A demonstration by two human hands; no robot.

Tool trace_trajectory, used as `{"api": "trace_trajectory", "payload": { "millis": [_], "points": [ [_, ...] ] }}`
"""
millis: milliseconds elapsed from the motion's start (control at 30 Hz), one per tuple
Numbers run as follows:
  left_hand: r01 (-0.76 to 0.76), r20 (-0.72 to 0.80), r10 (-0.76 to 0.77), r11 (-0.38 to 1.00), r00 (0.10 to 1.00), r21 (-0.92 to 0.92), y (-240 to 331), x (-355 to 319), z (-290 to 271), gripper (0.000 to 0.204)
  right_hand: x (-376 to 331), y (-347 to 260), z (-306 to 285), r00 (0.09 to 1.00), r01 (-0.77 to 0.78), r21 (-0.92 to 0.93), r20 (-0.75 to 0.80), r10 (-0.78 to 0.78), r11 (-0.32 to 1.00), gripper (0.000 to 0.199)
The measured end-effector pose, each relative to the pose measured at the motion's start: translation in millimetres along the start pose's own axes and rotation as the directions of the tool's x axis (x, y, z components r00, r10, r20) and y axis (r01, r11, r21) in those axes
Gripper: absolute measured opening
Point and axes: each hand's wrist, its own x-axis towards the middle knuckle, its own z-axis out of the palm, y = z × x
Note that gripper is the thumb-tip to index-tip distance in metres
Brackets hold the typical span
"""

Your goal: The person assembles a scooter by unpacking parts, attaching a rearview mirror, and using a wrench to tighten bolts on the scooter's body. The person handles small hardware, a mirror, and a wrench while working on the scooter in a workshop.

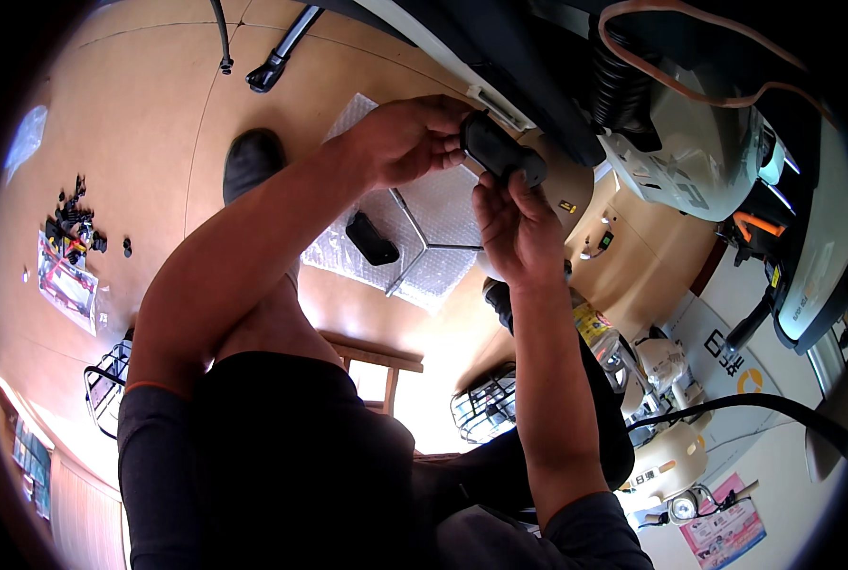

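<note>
Both my hands are raised in front of me around a small black plastic part (502, 150). My left hand (407, 138) grips its upper left end with fingers curled on it. My right hand (516, 226) holds it from below, thumb and fingers pinching its lower right edge. The part sits right against the dark underside edge of a scooter body (500, 57). A second black part (372, 237) lies on a sheet of bubble wrap (443, 256) on the floor below my hands.
A white and black scooter (709, 161) fills the upper right, with an orange cable (690, 85) looping over it. A black shoe (253, 160) rests on the tan floor. Small black parts (73, 228) lie at left. Wire baskets (486, 408) and a wooden stool (376, 366) stand below.
</note>
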Motion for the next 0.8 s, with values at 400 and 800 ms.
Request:
{"api": "trace_trajectory", "payload": {
  "millis": [400, 800],
  "points": [
    [-0.07, 0.013, 0.07, 0.997, 0.997, 0.01, -3, 6, 0, 0.023, 3, -3, 1, 1.0, 0.008, 0.018, 0.028, -0.008, 1.0, 0.023],
    [0.04, -0.021, -0.039, 0.998, 0.999, 0.044, -9, 5, 3, 0.018, 4, -2, -2, 0.997, -0.066, 0.186, 0.056, 0.056, 0.98, 0.025]
  ]
}}
